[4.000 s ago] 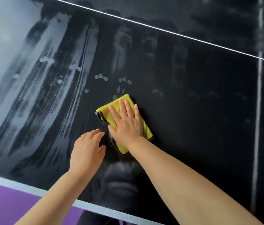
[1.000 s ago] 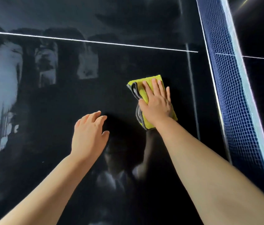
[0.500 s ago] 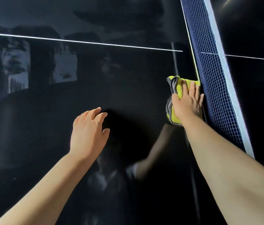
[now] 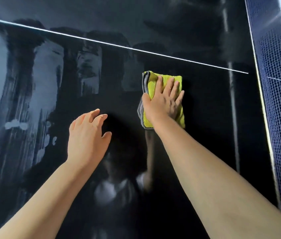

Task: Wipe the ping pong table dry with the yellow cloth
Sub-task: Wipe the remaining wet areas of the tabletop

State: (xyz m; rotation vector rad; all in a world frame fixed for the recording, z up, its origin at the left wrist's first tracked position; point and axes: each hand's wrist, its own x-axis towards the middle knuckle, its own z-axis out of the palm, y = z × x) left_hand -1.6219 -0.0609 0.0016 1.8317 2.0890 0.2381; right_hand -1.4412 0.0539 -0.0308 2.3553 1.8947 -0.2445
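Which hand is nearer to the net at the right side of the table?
Right. The right hand lies flat on the yellow cloth, some way left of the net; the left hand is farther left again.

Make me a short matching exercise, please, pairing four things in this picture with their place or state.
Things:
1. yellow cloth
2. left hand
3. right hand
4. net

Places or states:
A. stands along the right side of the view
B. pressed flat on the cloth
C. folded, lying on the table
D. fingers spread, holding nothing

Pairs: 1-C, 2-D, 3-B, 4-A
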